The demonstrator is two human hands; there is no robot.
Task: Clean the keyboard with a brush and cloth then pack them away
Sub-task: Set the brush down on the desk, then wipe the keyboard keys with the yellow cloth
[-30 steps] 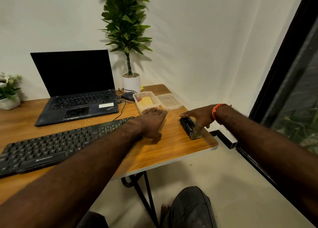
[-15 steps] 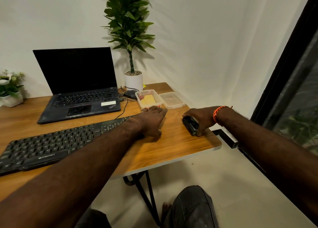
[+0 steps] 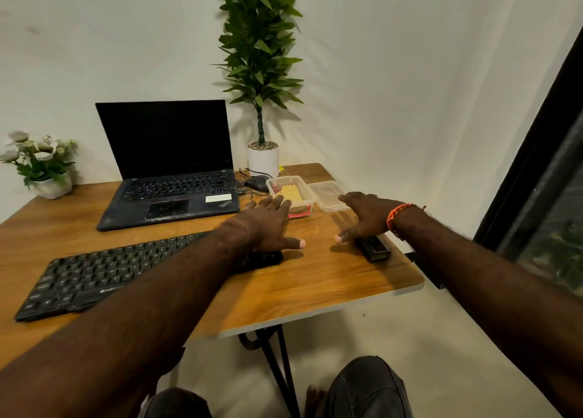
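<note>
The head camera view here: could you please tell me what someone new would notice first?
Two bare arms reach across the wooden desk, the left hand spread flat by the right end of the black keyboard, the right hand open above a small black brush. Behind them stand an open clear box holding a yellow cloth, its lid alongside, and a dark-screened laptop.

Right hand [image 3: 367, 217] off the black brush [image 3: 373, 248], fingers now spread toward the lid [image 3: 328, 195]
</note>
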